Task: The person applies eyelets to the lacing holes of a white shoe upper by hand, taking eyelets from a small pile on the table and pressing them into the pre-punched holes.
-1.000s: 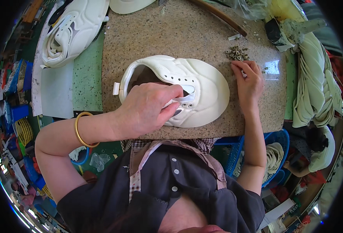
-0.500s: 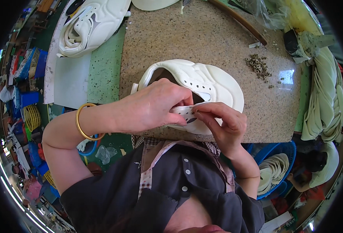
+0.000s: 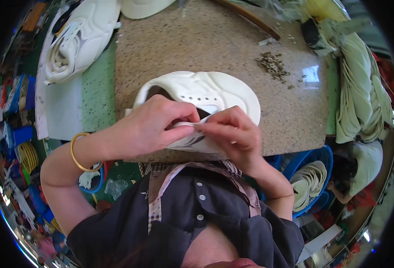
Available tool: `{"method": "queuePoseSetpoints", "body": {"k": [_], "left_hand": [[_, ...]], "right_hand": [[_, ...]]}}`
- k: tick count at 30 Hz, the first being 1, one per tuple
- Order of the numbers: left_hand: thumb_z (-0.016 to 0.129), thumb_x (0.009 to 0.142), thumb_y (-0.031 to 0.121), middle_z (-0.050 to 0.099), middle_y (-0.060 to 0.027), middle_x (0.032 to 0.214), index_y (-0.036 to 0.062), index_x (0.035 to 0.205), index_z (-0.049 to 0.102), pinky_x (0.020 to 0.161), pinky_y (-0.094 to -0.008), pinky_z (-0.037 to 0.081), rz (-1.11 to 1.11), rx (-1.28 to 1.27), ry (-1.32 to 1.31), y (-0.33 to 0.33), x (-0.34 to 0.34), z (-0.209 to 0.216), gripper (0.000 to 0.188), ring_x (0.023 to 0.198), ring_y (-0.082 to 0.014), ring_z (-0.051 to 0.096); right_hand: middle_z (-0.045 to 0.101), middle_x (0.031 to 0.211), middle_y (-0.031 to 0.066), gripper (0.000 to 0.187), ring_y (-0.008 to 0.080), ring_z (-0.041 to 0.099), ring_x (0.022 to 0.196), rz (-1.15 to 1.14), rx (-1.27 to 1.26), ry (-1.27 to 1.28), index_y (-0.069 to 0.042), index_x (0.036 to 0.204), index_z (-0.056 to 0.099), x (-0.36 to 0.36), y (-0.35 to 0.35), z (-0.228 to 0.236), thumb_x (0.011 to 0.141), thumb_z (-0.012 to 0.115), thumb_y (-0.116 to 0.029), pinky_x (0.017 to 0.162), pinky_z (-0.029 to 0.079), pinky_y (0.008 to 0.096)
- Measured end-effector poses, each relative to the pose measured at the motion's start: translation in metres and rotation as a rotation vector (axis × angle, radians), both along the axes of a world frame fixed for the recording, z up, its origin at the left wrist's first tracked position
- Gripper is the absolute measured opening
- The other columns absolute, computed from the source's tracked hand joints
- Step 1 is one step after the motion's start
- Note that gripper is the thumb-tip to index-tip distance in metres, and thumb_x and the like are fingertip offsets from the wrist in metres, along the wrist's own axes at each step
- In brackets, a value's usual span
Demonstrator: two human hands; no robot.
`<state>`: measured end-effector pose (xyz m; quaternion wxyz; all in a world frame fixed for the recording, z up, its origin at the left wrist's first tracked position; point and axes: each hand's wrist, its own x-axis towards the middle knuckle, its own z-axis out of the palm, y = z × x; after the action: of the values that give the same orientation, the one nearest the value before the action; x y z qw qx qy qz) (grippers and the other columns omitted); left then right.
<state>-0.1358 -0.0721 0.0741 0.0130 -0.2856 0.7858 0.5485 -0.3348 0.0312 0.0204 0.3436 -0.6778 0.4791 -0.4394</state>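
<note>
A white shoe upper (image 3: 239, 91) lies on the speckled stone worktop in front of me, its toe to the right and its dark lining showing in the opening. Small lace holes run along its far edge. My left hand (image 3: 154, 123), a gold bangle on its wrist, reaches in from the left and pinches the near lace edge between thumb and bent fingers. My right hand (image 3: 235, 134) is closed at the same edge, its fingertips meeting the left thumb tip. Whether a small part sits between the right fingertips is hidden.
Small metal eyelets (image 3: 273, 64) lie heaped beyond the shoe, right of centre. A curved wooden strip (image 3: 250, 20) is at the back. More white uppers (image 3: 87, 33) lie far left; others hang in a bundle (image 3: 362, 89) at right. A blue basket (image 3: 324, 156) holds cream pieces.
The whole view has shifted, so the worktop sits further left. My right fingertips have slid along the lace edge up to my left thumb, covering the holes there. Both hands stay on the upper.
</note>
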Motion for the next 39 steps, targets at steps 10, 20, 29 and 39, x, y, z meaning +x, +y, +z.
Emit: {"method": "queuePoseSetpoints", "body": {"k": [10, 20, 29, 39], "left_hand": [[0.061, 0.081, 0.002, 0.058, -0.0133, 0.079, 0.0007, 0.093, 0.059, 0.067, -0.0395, 0.046, -0.118, -0.607, 0.087, 0.013, -0.006, -0.017, 0.013, 0.078, -0.0306, 0.057], [0.062, 0.082, 0.008, 0.057, -0.0132, 0.081, 0.0013, 0.091, 0.057, 0.068, -0.0402, 0.046, -0.033, -0.588, 0.164, 0.019, -0.011, -0.023, 0.012, 0.077, -0.0327, 0.058], [0.058, 0.086, 0.014, 0.056, -0.0122, 0.087, 0.0024, 0.092, 0.055, 0.071, -0.0395, 0.045, -0.087, -0.5, 0.033, 0.017, -0.002, -0.019, 0.014, 0.085, -0.0305, 0.056], [0.071, 0.076, 0.014, 0.06, -0.0091, 0.08, 0.0, 0.093, 0.059, 0.063, -0.0333, 0.047, -0.094, -0.401, -0.004, 0.001, 0.025, 0.007, 0.024, 0.074, -0.024, 0.059]], "right_hand": [[0.063, 0.087, 0.003, 0.013, 0.0124, 0.06, 0.074, -0.771, 0.024, 0.437, -0.006, 0.092, 0.071, -0.144, -0.01, -0.036, 0.079, 0.071, -0.006, 0.063, 0.05, 0.0267], [0.068, 0.092, 0.0129, 0.008, 0.0164, 0.066, 0.081, -0.629, -0.011, -0.312, 0.005, 0.092, 0.064, -0.081, 0.006, -0.004, 0.084, 0.064, 0.004, 0.072, 0.054, 0.0251], [0.069, 0.084, 0.0065, 0.01, 0.0131, 0.065, 0.076, -0.176, 0.202, -0.15, 0.001, 0.087, 0.07, -0.011, 0.004, -0.024, 0.077, 0.071, 0.001, 0.067, 0.05, 0.0248], [0.069, 0.086, 0.0089, 0.018, 0.0156, 0.066, 0.081, -0.13, 0.0, -0.207, -0.001, 0.091, 0.07, 0.008, 0.002, -0.011, 0.075, 0.07, 0.008, 0.071, 0.052, 0.0257]]}}
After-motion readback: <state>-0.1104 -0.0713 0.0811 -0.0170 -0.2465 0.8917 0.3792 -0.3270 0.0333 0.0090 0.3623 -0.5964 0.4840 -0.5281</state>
